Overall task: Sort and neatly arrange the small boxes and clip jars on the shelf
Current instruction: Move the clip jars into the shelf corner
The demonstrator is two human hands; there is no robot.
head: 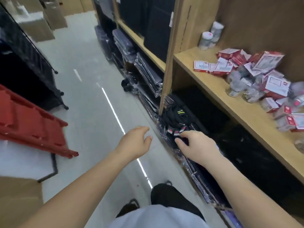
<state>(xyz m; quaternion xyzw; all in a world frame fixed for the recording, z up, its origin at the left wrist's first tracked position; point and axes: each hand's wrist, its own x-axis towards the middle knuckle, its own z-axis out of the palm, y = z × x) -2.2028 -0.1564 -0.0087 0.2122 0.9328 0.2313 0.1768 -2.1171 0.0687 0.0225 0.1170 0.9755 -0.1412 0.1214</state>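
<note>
step: approach, judged; sorting not yet begun; nothing on the shelf (190, 55) touched
small boxes (222, 66): red-and-white, heaped loosely on the wooden shelf to the person's right; some flat, some tipped on edge; no rows visible
clip jars (235, 86): clear, mixed into the box heap towards the front; blurred, count not readable
upright jars (205, 41): a small group in the back left corner of the same shelf, apart from the heap
left hand (136, 140): stretched out low over the floor (92, 96); fingers loosely bent; empty
right hand (195, 145): low, in front of the black wrapped packs (174, 119) under the shelf; fingers loosely bent; nothing seen in its grasp; contact with the packs not clear
hands vs. task items: well apart; both well below the shelf board
next move, judged: raise the hands to the shelf; pull jars out of the heap first so the boxes can be squared into stacks
risk, judged: tipped jars may roll off the front edge
</note>
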